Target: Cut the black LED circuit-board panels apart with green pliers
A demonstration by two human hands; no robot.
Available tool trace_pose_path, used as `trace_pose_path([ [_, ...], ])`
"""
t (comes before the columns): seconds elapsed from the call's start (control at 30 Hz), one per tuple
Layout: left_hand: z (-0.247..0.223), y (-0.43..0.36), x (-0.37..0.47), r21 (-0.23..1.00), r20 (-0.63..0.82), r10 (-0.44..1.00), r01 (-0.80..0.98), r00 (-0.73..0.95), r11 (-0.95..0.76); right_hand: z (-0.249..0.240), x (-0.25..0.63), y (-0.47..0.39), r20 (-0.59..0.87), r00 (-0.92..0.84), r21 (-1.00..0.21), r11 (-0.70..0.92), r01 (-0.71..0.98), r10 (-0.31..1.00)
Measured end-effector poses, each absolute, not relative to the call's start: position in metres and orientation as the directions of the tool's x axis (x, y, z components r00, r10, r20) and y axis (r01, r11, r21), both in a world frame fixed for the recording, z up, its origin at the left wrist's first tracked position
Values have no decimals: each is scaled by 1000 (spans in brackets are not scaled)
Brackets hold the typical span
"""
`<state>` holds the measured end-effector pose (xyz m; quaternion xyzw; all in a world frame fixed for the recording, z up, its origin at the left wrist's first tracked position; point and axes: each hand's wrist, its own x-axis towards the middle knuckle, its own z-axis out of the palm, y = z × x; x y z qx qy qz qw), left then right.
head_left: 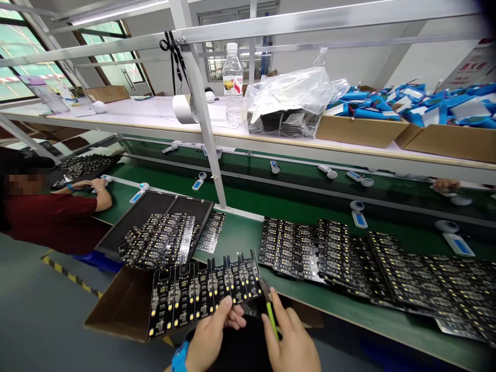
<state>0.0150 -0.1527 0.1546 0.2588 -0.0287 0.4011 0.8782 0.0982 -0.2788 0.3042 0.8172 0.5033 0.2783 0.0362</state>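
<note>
My left hand [214, 330] grips a black circuit board panel [205, 289] by its lower edge, thumb on top. The panel carries rows of small yellow-white squares and has a notched upper edge. My right hand [290, 336] is closed around green-handled cutting pliers [269, 310], whose jaws are at the panel's right end. Whether the jaws are open or shut cannot be made out. Under the panel's left part stands an open cardboard box [120, 305]. Behind it, a pile of similar panels [158, 240] lies on a black tray [132, 214].
Stacks of circuit board panels [333, 253] line the green bench [240, 237] to the right. A metal post [207, 124] rises behind. White-and-blue devices [359, 214] sit along the conveyor. A co-worker in a red sleeve [58, 217] works at left. Overhead, a shelf holds a bottle [233, 85] and boxes [360, 132].
</note>
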Motion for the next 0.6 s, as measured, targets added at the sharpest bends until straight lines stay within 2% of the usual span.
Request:
trace_pose_path([
  [0.1, 155, -153, 20, 369, 245, 686, -720, 686, 588, 307, 101, -282, 283, 325, 76, -359, 930, 902],
  [0.13, 156, -154, 21, 362, 244, 685, -720, 686, 591, 308, 102, -284, 241, 309, 23, -324, 946, 920],
  [0.17, 157, -154, 22, 368, 244, 684, -718, 687, 590, 308, 103, -285, 223, 313, 44, -330, 943, 923],
  [0.23, 158, -152, 22, 435, 245, 689, -712, 682, 551, 305, 105, -289, 286, 371, 281, -447, 849, 884],
  [0.3, 153, -146, 21, 587, 227, 734, -691, 640, 422, 299, 110, -291, 373, 417, 516, -558, 650, 829],
  [0.33, 147, -139, 20, 674, 219, 772, -665, 597, 323, 296, 114, -292, 376, 450, 569, -585, 578, 810],
  [0.43, 118, -107, 22, 825, 242, 867, -562, 436, 53, 295, 134, -297, 264, 574, 571, -605, 555, 775],
  [0.6, 68, -41, 53, 830, 277, 912, -554, 303, -68, 300, 180, -322, 177, 743, 513, -705, 490, 645],
])
